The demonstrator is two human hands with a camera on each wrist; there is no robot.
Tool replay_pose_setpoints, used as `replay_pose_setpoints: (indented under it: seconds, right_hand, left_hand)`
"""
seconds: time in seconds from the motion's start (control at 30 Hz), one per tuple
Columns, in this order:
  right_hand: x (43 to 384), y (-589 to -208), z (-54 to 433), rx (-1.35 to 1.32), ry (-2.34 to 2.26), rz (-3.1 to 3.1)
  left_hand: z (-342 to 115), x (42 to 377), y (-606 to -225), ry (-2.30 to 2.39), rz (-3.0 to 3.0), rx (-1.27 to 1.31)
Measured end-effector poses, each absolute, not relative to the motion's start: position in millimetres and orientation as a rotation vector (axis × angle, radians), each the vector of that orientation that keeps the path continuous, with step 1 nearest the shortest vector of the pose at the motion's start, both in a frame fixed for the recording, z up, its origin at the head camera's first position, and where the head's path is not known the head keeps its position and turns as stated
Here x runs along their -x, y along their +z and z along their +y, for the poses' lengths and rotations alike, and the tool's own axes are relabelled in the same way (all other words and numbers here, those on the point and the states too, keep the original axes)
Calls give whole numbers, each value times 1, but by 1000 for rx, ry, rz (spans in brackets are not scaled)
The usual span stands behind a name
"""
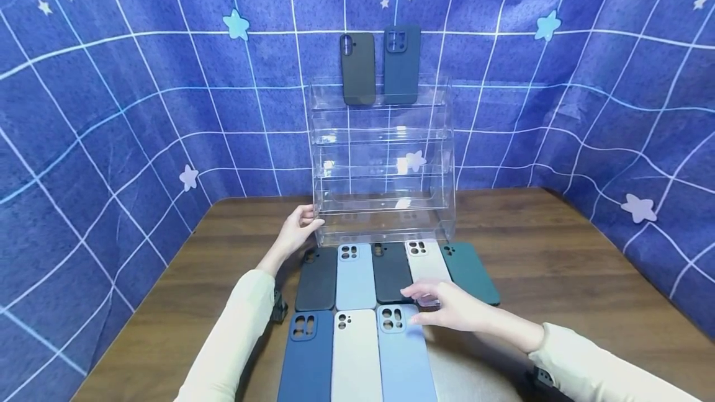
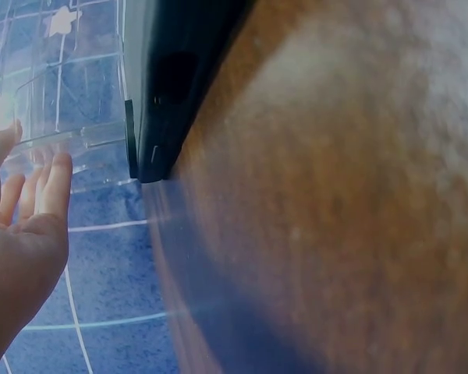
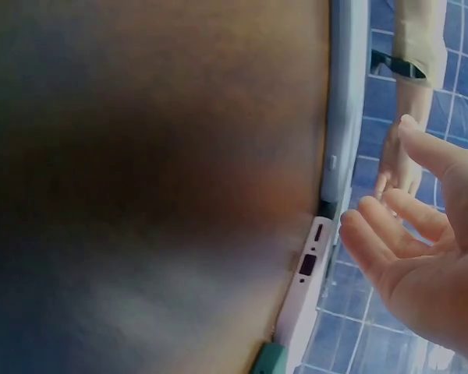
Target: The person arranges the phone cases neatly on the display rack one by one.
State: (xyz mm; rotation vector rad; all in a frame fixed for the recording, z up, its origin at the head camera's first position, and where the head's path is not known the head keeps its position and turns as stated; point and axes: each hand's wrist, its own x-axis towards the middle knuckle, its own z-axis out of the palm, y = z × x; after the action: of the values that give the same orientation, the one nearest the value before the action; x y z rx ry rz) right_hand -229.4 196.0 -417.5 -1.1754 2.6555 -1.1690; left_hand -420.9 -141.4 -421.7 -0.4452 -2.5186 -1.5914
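Observation:
My left hand (image 1: 296,230) holds the lower left side of a clear tiered display stand (image 1: 382,205), its thumb and fingers on either side of the edge. My right hand (image 1: 449,308) is over the phone cases, fingers slightly bent and apart, with nothing in its grasp. Closest below it are a pale pink phone case (image 1: 427,259) and a light blue phone case (image 1: 406,358). In the right wrist view, the right hand (image 3: 433,273) is palm up beside the cases' edges. A black phone case (image 1: 392,275) lies just left of its fingertips.
On the stand's top tier lean a dark grey phone case (image 1: 359,70) and a navy phone case (image 1: 402,73). Several more lie in two rows on the wooden table (image 1: 536,228), including a green phone case (image 1: 472,273) and a white phone case (image 1: 355,358). A blue gridded cloth (image 1: 246,123) hangs behind.

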Motion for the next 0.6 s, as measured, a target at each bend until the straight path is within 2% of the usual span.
replay_pose_setpoints:
  seconds: [0.6]
  right_hand:
    - [220,-422,195,1090,-1040,2721]
  left_hand:
    - [-141,421,-422,-1601,-2529,438]
